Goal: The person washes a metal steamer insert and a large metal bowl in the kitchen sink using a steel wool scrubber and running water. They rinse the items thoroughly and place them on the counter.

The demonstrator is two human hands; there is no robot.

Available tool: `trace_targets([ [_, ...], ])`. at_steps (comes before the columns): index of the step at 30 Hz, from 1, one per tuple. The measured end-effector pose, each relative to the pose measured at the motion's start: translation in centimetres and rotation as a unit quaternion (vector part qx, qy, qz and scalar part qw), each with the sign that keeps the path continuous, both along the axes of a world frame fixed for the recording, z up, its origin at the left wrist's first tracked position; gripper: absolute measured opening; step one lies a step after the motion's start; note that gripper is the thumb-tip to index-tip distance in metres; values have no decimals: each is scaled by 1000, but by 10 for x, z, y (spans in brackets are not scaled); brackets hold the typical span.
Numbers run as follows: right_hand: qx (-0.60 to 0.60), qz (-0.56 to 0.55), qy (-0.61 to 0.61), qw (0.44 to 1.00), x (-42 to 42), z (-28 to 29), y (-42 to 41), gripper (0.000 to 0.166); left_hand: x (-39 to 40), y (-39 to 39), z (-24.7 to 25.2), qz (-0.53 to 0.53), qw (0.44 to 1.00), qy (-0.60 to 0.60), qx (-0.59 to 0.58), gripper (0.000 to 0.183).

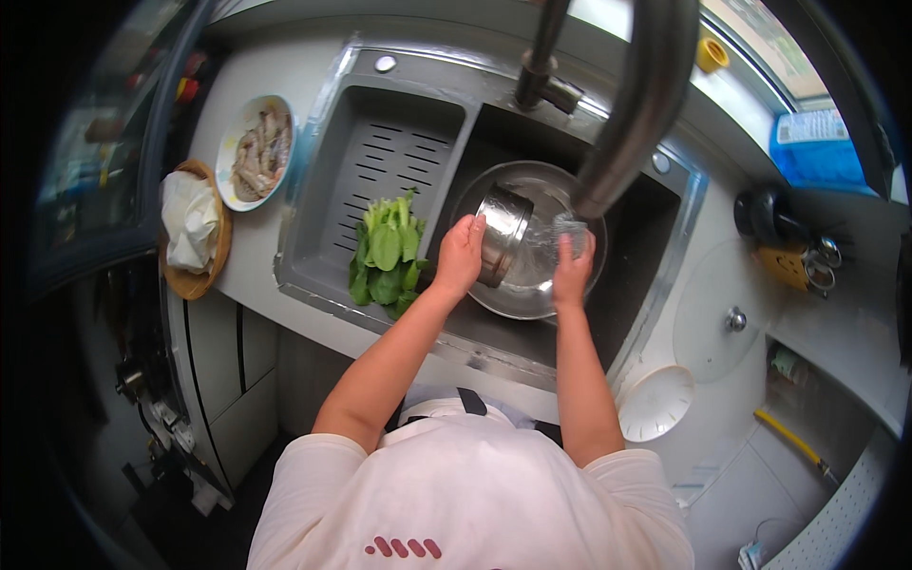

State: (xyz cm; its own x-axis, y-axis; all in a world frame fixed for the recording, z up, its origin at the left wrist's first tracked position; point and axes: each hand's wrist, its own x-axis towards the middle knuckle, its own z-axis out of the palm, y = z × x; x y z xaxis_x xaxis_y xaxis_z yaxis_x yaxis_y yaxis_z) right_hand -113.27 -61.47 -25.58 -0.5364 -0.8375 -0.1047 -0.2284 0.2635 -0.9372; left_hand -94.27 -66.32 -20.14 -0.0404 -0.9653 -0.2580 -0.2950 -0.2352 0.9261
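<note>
My left hand (459, 256) grips a shiny stainless steel pot (506, 221) by its side. The pot is tipped over a wide, round metal basin (524, 308) in the dark right bowl of the sink (627, 271). In my right hand (572, 274) is what looks like a steel wool scrubber (569, 226), just beneath the spout of the faucet (627, 128). Water splashes between the scrubber and the pot. A bunch of leafy green vegetables (387, 249) lies to the left of my left hand, in the slotted drainer tray (370, 121).
Left of the sink stand a bowl of raw shrimp (260, 153) and a wicker basket (222, 267) holding a white cloth or paper. To the right are a glass lid (709, 313), a white dish (657, 404) and a blue bottle (816, 153). The faucet overhangs the basin.
</note>
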Motion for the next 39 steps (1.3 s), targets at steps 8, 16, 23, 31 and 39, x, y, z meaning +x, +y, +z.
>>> trace_targets([
  [8,-61,210,110,970,27,116,-25,31,-13,-6,24,-200,969,-99,-107,18],
  [16,-87,-60,-619,778,-3,57,-8,40,-23,-2,63,39,938,333,91,31],
  [23,-145,-76,1,987,87,96,34,45,-67,24,48,40,940,297,163,38],
  [31,26,147,240,959,41,133,-20,30,-40,45,48,-69,945,264,181,23],
  [39,154,-15,133,979,-26,-52,-29,45,-10,34,57,28,935,286,209,31],
])
